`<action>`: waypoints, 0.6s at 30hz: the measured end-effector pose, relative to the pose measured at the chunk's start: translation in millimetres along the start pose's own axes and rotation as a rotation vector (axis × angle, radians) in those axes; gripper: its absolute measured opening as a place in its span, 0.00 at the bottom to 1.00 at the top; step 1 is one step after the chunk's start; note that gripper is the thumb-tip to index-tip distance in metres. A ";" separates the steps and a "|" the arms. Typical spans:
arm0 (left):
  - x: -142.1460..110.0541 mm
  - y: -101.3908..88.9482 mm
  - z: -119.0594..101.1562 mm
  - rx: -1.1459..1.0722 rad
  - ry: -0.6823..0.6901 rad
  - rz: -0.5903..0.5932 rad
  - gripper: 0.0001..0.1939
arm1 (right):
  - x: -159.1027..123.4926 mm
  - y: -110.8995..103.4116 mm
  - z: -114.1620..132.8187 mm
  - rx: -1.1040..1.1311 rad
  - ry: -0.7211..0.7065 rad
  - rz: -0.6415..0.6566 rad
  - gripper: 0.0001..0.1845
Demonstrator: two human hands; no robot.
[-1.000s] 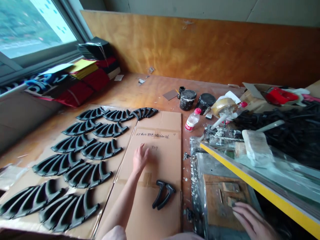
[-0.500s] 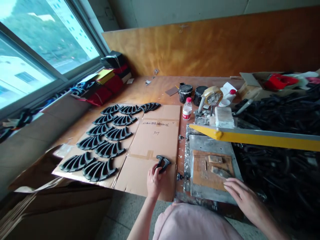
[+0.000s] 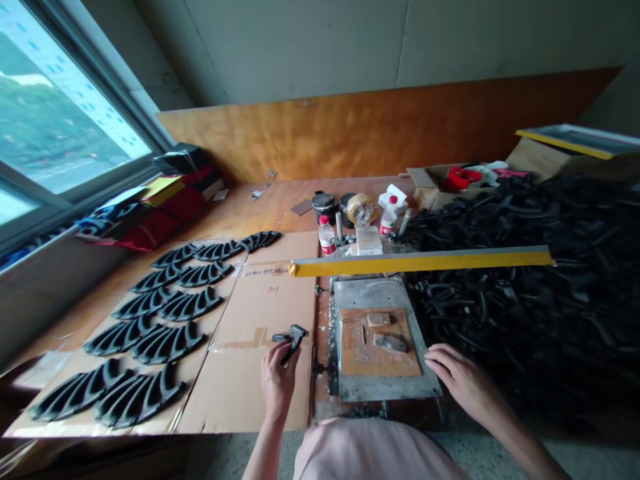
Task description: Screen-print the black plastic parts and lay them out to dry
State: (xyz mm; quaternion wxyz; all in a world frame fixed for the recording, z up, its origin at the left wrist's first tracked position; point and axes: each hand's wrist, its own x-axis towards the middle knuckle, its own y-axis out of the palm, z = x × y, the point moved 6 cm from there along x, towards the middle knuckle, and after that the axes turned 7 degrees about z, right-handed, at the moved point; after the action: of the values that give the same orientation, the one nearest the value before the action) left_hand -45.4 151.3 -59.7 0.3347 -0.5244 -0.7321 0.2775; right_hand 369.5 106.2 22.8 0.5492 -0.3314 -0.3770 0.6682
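Since the left hand point(image 3: 279, 381) has its thumb and fingers pinched on a black handle point(image 3: 299, 333), I'd call that grip closed, though the hand hides part of it. The handle tilts over the right half of the cardboard point(image 3: 230, 400), near the metal plate point(image 3: 370, 293), and a second handle point(image 3: 280, 338) sits right by it; can't tell if the two touch. Judging by the shine and crisp shape, it's probably hard plastic: light, stiff, a bit slick, not fragile. Best hold is likely around the shaft, since the T-shaped end looks clumsy to pinch. The right hand point(image 3: 457, 371) seems to have nothing in it, fingers loosely stretched at the plate's right edge, and I can't tell whether they touch it. Counting up: two handles at the left hand, eleven fans of handles point(image 3: 120, 408) on the left half, three in the far row and two in each of the four others. Then one wooden board point(image 3: 355, 363) on the plate with two small blocks point(image 3: 379, 320), one yellow bar point(image 3: 425, 263) over the plate's far end, two red-capped bottles point(image 3: 327, 241), two black pots point(image 3: 324, 210), one roll of tape point(image 3: 362, 210). No way I'm counting the black heap point(image 3: 500, 333), too tangled.
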 end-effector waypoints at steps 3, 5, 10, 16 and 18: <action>-0.4 -18.3 -71.6 -0.082 0.179 0.020 0.07 | 6.5 -2.4 -8.1 -0.010 -0.019 -0.015 0.21; -2.4 -28.8 -116.3 -0.068 0.300 -0.010 0.04 | 11.6 0.0 -12.5 -0.004 -0.038 -0.007 0.21; -6.2 -41.2 -170.0 -0.054 0.399 -0.114 0.04 | 20.3 6.5 -20.7 0.014 -0.068 0.010 0.22; -4.9 -40.0 -176.8 -0.072 0.382 -0.114 0.04 | 25.4 5.9 -26.1 0.012 -0.069 0.019 0.24; -4.2 -38.9 -175.9 -0.071 0.373 -0.108 0.04 | 26.4 5.8 -26.6 0.013 -0.075 0.028 0.24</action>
State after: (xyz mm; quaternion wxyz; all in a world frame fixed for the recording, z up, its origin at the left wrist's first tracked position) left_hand 70.3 145.5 78.3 0.4603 -0.5382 -0.6937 0.1313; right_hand 384.8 135.2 3.8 0.5273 -0.3079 -0.3882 0.6902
